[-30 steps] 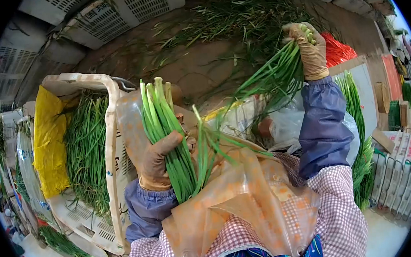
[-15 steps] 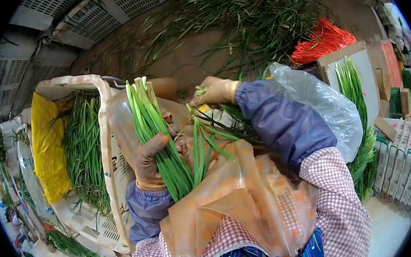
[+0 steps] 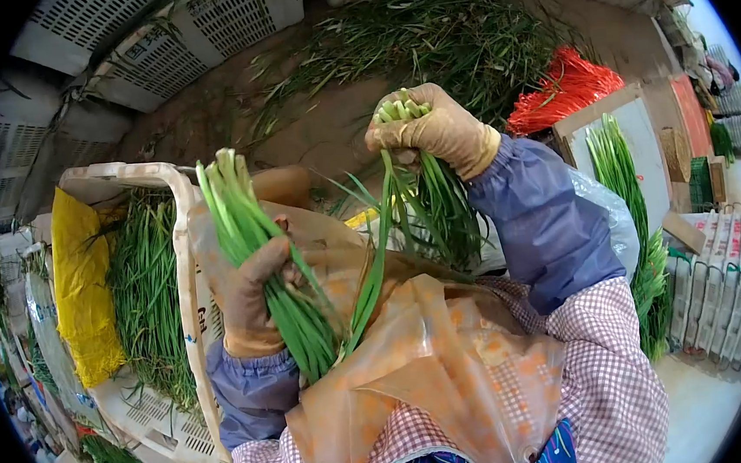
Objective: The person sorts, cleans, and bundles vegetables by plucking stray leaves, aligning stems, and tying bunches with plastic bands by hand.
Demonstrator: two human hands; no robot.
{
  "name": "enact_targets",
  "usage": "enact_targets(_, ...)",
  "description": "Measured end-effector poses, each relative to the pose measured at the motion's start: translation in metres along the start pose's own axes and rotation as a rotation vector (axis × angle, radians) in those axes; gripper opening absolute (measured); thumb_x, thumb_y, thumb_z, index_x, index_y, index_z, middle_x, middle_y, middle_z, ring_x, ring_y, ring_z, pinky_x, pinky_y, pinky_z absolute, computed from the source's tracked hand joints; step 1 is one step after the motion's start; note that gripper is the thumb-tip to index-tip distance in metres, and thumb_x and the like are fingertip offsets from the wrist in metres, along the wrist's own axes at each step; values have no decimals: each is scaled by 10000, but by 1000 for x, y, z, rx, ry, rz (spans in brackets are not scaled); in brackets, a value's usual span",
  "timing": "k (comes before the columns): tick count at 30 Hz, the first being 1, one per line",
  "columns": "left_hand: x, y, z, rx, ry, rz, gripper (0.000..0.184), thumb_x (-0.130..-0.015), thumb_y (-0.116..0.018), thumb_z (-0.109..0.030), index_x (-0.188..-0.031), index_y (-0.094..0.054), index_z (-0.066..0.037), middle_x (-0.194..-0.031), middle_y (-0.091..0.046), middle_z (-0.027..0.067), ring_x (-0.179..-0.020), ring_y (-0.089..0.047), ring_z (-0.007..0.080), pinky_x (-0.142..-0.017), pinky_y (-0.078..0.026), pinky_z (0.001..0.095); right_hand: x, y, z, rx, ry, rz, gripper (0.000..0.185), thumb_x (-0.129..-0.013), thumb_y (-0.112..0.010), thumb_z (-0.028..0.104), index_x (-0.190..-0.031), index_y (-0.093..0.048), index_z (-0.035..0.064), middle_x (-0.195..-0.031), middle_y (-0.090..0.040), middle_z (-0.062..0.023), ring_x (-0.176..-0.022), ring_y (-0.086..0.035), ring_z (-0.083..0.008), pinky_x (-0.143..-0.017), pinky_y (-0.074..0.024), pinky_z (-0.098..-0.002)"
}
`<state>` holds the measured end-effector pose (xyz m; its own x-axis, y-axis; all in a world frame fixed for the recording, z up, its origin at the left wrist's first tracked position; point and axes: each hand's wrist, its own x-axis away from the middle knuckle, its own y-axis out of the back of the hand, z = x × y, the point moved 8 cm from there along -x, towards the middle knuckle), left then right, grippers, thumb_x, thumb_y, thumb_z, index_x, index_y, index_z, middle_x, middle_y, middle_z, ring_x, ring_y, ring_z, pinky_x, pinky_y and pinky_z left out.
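My gloved left hand [image 3: 254,301] is wrapped around a bunch of garlic chives [image 3: 307,336], pale stem ends up and green leaves slanting down over my lap. Higher and to the right, my gloved right hand [image 3: 441,130] is closed around a second, smaller bunch of chives [image 3: 454,216]. Its cut ends poke out above the fist and its leaves hang below. A few loose leaves [image 3: 373,288] droop between the two bunches. Beneath both hands a clear, orange-patterned plastic apron [image 3: 423,340] covers my lap.
On my left stands a white crate [image 3: 187,272] holding more chives [image 3: 151,292] and a yellow sack [image 3: 83,289]. Leaf scraps [image 3: 452,47] litter the floor ahead. Red ties [image 3: 564,90], a board [image 3: 620,142] and a long pile of chives [image 3: 641,236] lie to the right.
My right hand has risen and moved right, turning so its bunch of chives shows below the fist. My left hand, still holding its bunch, has shifted slightly left and down in view.
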<state>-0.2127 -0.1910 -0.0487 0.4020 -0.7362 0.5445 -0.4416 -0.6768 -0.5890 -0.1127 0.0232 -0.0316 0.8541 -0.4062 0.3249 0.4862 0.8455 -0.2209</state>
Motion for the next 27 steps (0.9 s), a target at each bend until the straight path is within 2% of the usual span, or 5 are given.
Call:
enact_targets(3, -2, -46, 4, -2, 158, -1, 236, -791, -624, -14, -1020, -563, -13, -808, -609, 69, -586, -549, 92, -508, -481, 194, 12, -14, 13, -132, 1, -36, 98, -791, -679, 90, -771, -630, 8, -561, -543, -37, -446, -483, -100, -417, -383, -230)
enact_targets(12, -6, -53, 45, -82, 353, 29, 90, -781, -648, -33, -855, -608, -1, -670, -562, 10, -524, -497, 72, -454, -383, 185, 18, -13, 5, -126, 61, -178, 138, -770, -723, 128, -781, -632, 25, -598, -578, -25, -455, -505, -96, -413, -400, -228)
enact_targets(16, -8, -49, 31, -335, 141, 51, 128, -751, -688, -84, -823, -619, -2, -647, -558, 12, -527, -491, 73, -474, -381, 204, 20, 46, 17, -116, 261, -451, 110, -774, -719, 133, -766, -643, 52, -567, -561, -14, -437, -503, -94, -395, -393, -226)
enact_targets(24, -9, -49, 40, -281, 183, 86, 130, -763, -676, -79, -854, -619, -6, -662, -571, 13, -535, -505, 80, -485, -392, 207, 31, -23, -7, -175, -43, -155, 200, -814, -676, 159, -926, -635, -1, -584, -547, -11, -424, -446, -60, -389, -349, -197)
enact_targets(27, -7, -49, 36, -321, 189, 70, 185, -778, -651, -37, -953, -600, -7, -743, -594, 22, -564, -522, 73, -511, -423, 189, 30, -30, -5, -189, 23, -21, 173, -794, -694, 148, -887, -643, 11, -641, -577, -17, -467, -491, -69, -401, -375, -204)
